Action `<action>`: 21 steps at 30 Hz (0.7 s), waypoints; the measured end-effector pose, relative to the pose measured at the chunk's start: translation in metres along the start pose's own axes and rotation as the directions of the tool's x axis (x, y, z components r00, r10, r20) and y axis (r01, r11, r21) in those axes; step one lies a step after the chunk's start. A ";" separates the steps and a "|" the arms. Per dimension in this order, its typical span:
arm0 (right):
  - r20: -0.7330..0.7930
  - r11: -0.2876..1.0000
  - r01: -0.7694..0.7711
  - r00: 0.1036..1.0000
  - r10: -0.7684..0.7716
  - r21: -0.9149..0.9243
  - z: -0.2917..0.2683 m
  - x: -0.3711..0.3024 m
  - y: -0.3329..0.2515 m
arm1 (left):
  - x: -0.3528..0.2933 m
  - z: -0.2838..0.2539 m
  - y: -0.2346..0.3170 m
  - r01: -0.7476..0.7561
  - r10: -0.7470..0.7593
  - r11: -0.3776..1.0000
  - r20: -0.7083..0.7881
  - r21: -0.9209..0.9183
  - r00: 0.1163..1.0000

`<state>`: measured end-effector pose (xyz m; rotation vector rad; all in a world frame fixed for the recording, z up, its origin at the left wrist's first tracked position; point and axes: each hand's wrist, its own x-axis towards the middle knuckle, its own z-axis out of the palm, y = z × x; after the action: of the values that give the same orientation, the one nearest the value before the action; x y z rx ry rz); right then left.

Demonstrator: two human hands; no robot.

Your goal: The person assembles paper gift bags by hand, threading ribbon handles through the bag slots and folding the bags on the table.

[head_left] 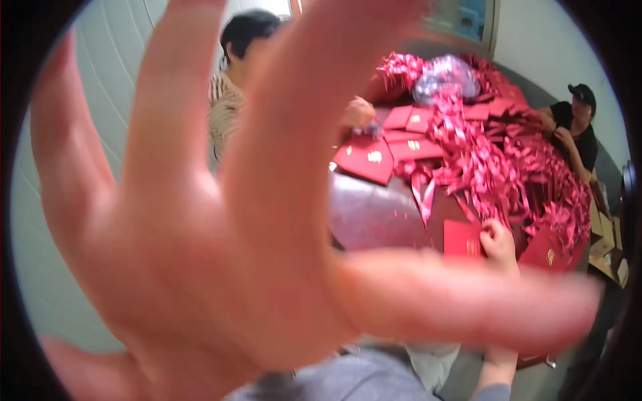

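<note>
Large and blurred, my left hand (194, 247) fills most of the left and middle of the head view, very near the camera. Its fingers are spread wide and it holds nothing; its forearm is not visible. Beyond its thumb, my right hand (498, 242) is at the table with curled fingers, pinching the right edge of a flat red booklet (461, 238) with gold marking. Part of the right forearm is hidden behind the thumb. Another red folder (554, 252) with a gold emblem lies to the right of that hand.
Red ribbons (481, 167) are heaped over the dark table (438, 208). Red folders (364, 158) and a clear plastic bag (447, 80) lie among them. A person in a striped top (224, 110) is at the back left, another in black (585, 137) at the right. Cardboard boxes (602, 237) stand right.
</note>
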<state>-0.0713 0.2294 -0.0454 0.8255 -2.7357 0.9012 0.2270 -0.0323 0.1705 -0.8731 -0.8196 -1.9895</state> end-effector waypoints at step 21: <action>-0.026 0.996 0.064 0.998 -0.063 0.057 0.009 -0.002 -0.004 | -0.025 0.005 0.007 0.000 0.001 0.975 -0.004 0.220 1.000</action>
<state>-0.0675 0.2227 -0.0510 0.9000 -2.6586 0.9745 0.2451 -0.0213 0.1553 -0.7394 -1.0157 -1.8563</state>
